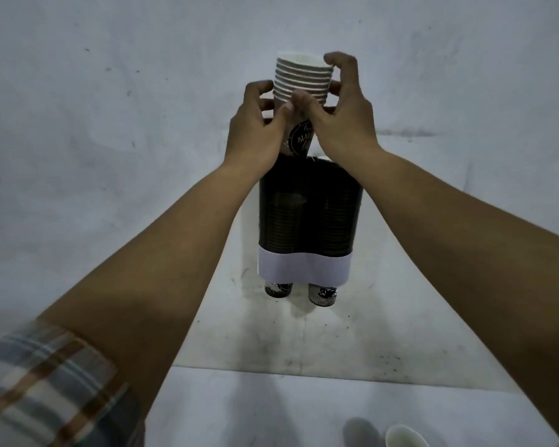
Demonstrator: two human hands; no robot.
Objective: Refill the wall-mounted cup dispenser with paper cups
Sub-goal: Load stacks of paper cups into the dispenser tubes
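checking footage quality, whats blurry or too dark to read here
Head view: dim, flat light; the dispenser is nearly black, its cups barely showing. The sleeve and the bottom-edge cup are blurred. The stack in both hands is fairly sharp. Arms splay from wide-angle distortion.

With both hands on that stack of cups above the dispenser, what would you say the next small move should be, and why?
Probably lower the stack of cups straight down into the left tube of the dispenser. The left hand and right hand hold it upright, its base just entering the tube's open top, and most of the stack is above the rim.
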